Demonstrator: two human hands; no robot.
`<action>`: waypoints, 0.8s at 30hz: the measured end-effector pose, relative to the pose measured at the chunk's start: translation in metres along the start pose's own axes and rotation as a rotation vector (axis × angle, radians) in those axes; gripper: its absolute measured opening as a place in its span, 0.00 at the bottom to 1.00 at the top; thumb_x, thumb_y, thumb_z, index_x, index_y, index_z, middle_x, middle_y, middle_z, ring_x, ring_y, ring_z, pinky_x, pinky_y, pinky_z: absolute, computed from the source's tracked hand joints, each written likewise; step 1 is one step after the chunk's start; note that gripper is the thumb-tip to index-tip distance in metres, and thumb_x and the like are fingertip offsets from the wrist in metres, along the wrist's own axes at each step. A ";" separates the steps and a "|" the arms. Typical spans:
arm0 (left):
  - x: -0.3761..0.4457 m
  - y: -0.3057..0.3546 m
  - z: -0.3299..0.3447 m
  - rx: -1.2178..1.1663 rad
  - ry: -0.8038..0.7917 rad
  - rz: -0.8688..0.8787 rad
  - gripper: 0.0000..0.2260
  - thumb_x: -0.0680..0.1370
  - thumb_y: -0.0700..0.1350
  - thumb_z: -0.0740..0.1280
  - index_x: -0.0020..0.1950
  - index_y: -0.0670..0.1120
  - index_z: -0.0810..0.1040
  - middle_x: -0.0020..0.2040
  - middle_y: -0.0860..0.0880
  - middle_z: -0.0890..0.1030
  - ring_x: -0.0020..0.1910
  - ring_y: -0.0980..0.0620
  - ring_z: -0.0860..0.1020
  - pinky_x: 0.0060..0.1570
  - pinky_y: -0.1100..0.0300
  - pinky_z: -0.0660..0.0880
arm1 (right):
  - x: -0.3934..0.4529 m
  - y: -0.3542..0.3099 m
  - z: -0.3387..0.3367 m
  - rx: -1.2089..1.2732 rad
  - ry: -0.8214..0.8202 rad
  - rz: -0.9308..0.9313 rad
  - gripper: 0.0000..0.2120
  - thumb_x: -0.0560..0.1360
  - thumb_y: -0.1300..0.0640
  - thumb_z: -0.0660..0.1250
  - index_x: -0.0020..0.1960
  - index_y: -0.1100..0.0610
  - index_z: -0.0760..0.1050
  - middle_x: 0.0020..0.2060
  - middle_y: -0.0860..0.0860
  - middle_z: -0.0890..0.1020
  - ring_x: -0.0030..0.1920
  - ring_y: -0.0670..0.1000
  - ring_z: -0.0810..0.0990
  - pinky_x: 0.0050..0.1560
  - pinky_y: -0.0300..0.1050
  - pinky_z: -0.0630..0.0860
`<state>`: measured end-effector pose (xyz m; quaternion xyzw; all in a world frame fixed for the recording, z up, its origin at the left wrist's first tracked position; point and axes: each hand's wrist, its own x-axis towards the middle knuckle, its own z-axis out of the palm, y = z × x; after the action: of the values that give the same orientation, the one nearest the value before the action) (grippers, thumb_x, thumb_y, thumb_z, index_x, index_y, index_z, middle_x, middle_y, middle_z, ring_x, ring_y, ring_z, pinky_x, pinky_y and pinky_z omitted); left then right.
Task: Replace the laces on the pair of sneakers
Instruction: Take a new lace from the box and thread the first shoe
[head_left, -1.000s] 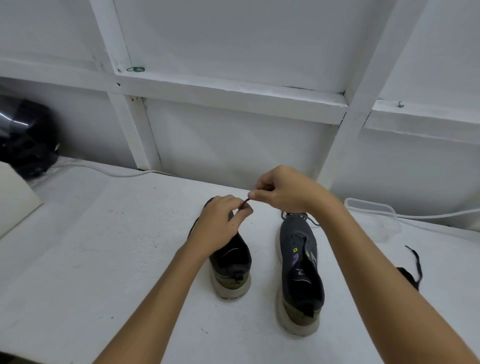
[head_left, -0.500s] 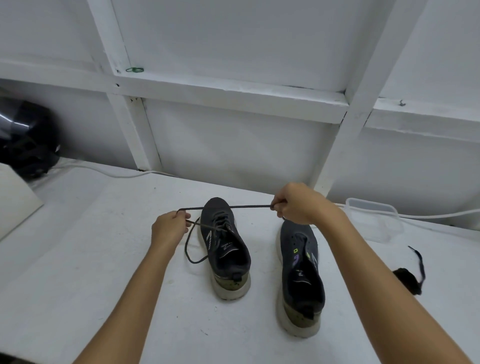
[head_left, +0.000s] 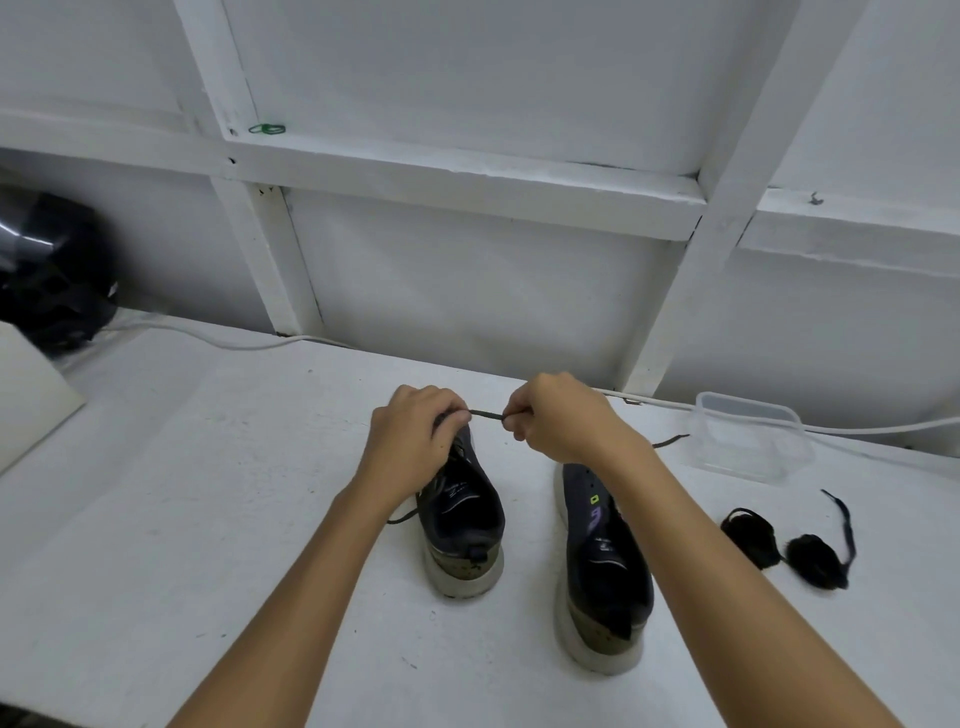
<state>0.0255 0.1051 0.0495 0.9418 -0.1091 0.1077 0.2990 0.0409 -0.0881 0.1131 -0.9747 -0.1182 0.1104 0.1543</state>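
While both hands (head_left: 415, 447) (head_left: 558, 423) pinch a dark lace (head_left: 485, 414), sneakers (head_left: 462, 519) stand on a white table (head_left: 208, 519) under seemingly painted wall framing (head_left: 467, 171).

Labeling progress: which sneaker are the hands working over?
The left sneaker: both hands pinch a lace above its toe end. The right sneaker has no hand on it.

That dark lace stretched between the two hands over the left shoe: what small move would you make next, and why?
Probably draw the lace on out through the left shoe's eyelets. The left hand and right hand pinch it close together, and a loose end trails beside the shoe, so it looks only partly undone.
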 end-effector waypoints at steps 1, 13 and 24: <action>0.000 -0.003 -0.002 0.025 0.029 -0.020 0.06 0.82 0.50 0.63 0.52 0.52 0.80 0.49 0.60 0.79 0.54 0.51 0.72 0.49 0.52 0.67 | -0.001 0.002 0.001 -0.004 0.002 0.013 0.11 0.80 0.58 0.64 0.53 0.46 0.83 0.47 0.44 0.86 0.51 0.50 0.82 0.48 0.45 0.77; -0.013 0.010 -0.001 -0.230 -0.284 -0.570 0.20 0.77 0.58 0.69 0.44 0.41 0.83 0.39 0.52 0.81 0.40 0.53 0.78 0.40 0.60 0.72 | 0.000 0.012 0.053 0.792 0.219 0.374 0.07 0.78 0.60 0.71 0.53 0.57 0.85 0.44 0.50 0.85 0.45 0.50 0.82 0.53 0.49 0.83; -0.019 -0.002 0.015 -0.660 -0.427 -0.759 0.06 0.77 0.45 0.72 0.53 0.48 0.86 0.48 0.48 0.86 0.42 0.55 0.82 0.36 0.67 0.74 | -0.009 -0.004 0.095 0.926 0.285 0.357 0.06 0.76 0.61 0.72 0.45 0.51 0.84 0.38 0.45 0.85 0.41 0.42 0.83 0.45 0.38 0.80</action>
<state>0.0104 0.1005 0.0313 0.7721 0.1521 -0.2416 0.5678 0.0078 -0.0602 0.0280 -0.8146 0.1333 0.0421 0.5628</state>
